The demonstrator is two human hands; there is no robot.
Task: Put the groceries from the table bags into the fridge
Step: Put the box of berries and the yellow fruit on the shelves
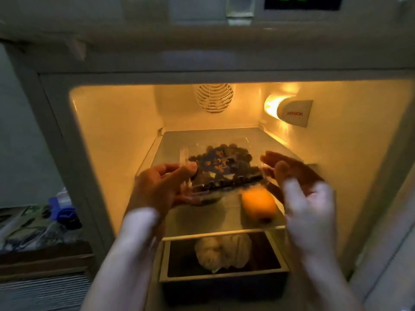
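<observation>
The clear clamshell of dark berries (221, 167) sits at the front edge of the glass shelf (265, 135). The left hand (161, 187) pinches its left end; the right hand (298, 182) is spread beside its right end. Slide it level toward the rear, clear of the orange fruit (258, 204) below.

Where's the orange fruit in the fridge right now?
In the head view, the orange fruit lies on the glass shelf, right of centre near its front edge, just below the clear berry box.
</observation>
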